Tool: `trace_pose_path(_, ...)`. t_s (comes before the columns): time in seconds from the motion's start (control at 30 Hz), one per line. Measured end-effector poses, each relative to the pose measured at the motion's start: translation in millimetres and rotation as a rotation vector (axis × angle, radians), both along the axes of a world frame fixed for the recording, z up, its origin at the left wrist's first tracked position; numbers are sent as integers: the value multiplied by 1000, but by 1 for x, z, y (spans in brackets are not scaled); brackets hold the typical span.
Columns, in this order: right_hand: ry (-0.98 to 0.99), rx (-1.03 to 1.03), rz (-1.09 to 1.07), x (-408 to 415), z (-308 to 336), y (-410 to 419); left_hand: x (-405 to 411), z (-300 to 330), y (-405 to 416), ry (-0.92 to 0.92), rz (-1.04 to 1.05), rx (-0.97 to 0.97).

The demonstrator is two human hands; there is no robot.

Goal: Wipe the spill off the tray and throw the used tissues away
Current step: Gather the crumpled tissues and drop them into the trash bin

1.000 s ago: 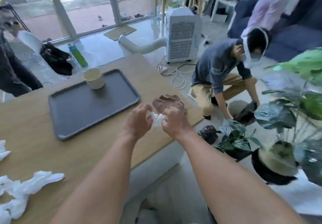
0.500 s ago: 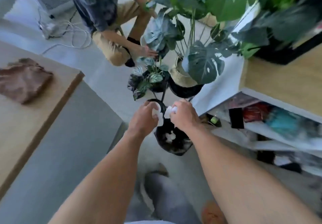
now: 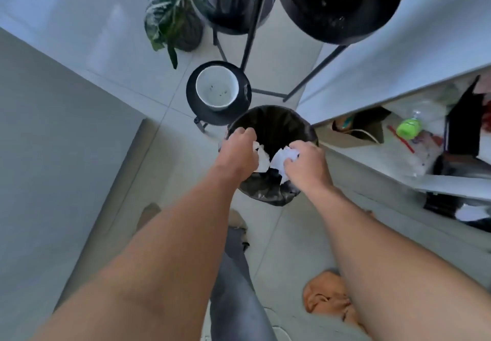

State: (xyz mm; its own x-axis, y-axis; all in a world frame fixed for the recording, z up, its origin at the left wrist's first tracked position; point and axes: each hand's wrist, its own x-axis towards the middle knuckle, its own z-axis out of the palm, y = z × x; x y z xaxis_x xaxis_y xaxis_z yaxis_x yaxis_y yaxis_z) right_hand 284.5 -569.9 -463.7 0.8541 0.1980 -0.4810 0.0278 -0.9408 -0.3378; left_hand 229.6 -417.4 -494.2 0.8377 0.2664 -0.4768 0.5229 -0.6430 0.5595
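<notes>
I look straight down at a round bin with a black liner (image 3: 276, 125) on the floor. My left hand (image 3: 239, 152) is over its left rim and holds a piece of crumpled white tissue (image 3: 261, 156). Over the bin's right side, my right hand (image 3: 305, 162) grips a second white wad of tissue (image 3: 283, 158). Both wads hang above the bin's opening, a small gap between them. The tray and the table top are out of view.
A white pot on a black stand (image 3: 218, 89) sits just beyond the bin. Black plant stands with leafy plants (image 3: 170, 19) fill the far side. A white shelf with clutter (image 3: 414, 133) is at right. The table's grey side panel (image 3: 53, 128) is at left. An orange cloth (image 3: 326, 298) lies on the floor.
I turned from the table to the floor bin. My hands, together on one tissue wad before, have come down over the bin and pulled apart, each with a piece.
</notes>
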Motion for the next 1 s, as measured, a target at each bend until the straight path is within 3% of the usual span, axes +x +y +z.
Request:
trace_pose_path(0.17, 6, -49, -31, -10, -40, -3, -10, -38, -5, -4, -46, -40)
trace_pose_path(0.37, 36, -77, 7, -11, 16, 18, -21, 15, 21, 28, -53, -8)
trace_pose_path(0.6, -45, 37, 220, 8, 159, 115, 0, 158, 86, -53, 83, 73)
trace_pose_path(0.73, -125, 135, 359, 13, 260, 182, -1, 270, 137, -221, 187, 200)
trace_pose_path(1.0, -270, 291, 765, -44, 427, 328, -109, 447, 247, -435, 638, 325)
